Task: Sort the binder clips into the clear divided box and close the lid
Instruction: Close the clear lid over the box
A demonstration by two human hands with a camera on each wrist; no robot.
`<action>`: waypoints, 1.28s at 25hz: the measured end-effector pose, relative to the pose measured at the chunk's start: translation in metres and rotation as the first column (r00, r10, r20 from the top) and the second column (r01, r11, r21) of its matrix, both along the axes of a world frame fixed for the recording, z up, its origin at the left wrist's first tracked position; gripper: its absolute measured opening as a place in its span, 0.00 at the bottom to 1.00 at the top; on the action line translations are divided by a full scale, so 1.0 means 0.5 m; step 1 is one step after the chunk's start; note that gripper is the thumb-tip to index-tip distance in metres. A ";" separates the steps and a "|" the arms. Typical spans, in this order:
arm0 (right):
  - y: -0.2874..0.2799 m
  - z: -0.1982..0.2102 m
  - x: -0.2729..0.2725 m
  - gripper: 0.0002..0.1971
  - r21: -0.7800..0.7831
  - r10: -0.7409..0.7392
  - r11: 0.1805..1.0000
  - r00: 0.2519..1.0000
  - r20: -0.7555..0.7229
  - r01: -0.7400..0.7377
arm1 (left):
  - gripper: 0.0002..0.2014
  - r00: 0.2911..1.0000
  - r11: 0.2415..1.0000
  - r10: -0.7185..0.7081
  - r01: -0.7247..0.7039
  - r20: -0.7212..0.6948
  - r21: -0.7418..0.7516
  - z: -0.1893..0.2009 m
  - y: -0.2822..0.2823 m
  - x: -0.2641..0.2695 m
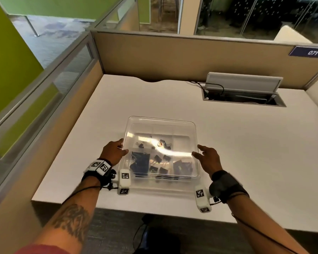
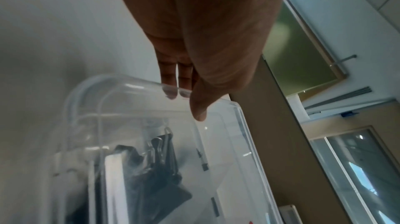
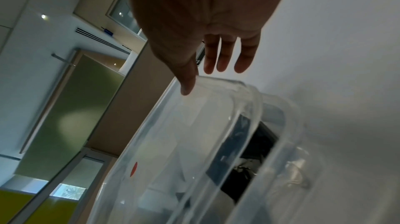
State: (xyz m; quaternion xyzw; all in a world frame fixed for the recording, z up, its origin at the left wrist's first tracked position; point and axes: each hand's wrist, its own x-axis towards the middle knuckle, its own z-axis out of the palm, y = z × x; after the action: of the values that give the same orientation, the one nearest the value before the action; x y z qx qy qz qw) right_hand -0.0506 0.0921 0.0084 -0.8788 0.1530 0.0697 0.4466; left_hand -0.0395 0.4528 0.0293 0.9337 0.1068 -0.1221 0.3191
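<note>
head | one lid (image 1: 160, 143) | left hand (image 1: 112, 153) pinches lid | right hand (image 1: 207, 158) fingers straight

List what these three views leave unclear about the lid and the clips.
- Lid latch: head view, near edge blurred; whether it is shut cannot be told.
- Clips count: glare on the lid hides some.
- Left hand fingertips: left wrist view, behind the lid's rim.
- Right hand contact: thumb touches, fingers unclear.
</note>
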 end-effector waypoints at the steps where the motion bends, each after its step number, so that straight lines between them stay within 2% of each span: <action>1: 0.000 -0.005 -0.004 0.26 -0.015 0.006 1.000 1.000 0.003 -0.006 | 0.24 1.000 0.999 -0.026 0.027 -0.008 0.033 -0.004 -0.001 -0.005; 5: 0.005 -0.019 -0.013 0.24 0.030 -0.044 0.999 0.999 -0.008 0.044 | 0.21 0.999 0.999 -0.047 0.047 -0.005 -0.003 -0.014 -0.008 -0.018; 9: -0.003 -0.046 -0.028 0.21 0.101 -0.079 0.992 0.997 -0.014 0.080 | 0.27 0.996 0.996 -0.038 0.032 -0.080 -0.079 -0.036 -0.003 -0.016; 11: 0.000 -0.046 -0.031 0.22 0.104 -0.094 0.990 0.995 -0.016 0.095 | 0.27 0.994 0.994 -0.046 0.036 -0.100 -0.103 -0.049 0.000 -0.017; 17: 0.014 -0.056 -0.035 0.22 0.075 -0.047 0.996 0.999 -0.020 0.049 | 0.18 0.991 0.966 0.115 -0.127 -0.067 -0.227 -0.077 -0.019 -0.056; 23: 0.029 -0.068 -0.056 0.20 0.031 -0.040 0.999 0.999 0.020 0.039 | 0.19 0.979 0.965 0.201 -0.204 -0.034 -0.167 -0.104 -0.032 -0.079; 29: 0.034 -0.084 -0.051 0.20 0.051 -0.075 0.996 0.997 0.018 0.074 | 0.21 0.972 0.952 0.233 -0.235 -0.034 -0.198 -0.115 -0.040 -0.075; 32: 0.032 -0.082 -0.052 0.20 0.062 -0.068 0.996 0.998 0.011 0.067 | 0.21 0.968 0.930 0.249 -0.249 -0.036 -0.269 -0.116 -0.043 -0.074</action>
State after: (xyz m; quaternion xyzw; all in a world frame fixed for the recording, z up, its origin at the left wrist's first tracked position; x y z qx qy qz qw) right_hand -0.0767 0.1080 -0.0325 -0.8594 0.1776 0.0535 0.4765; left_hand -0.0764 0.4316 -0.0287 0.8601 0.2066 -0.0945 0.4568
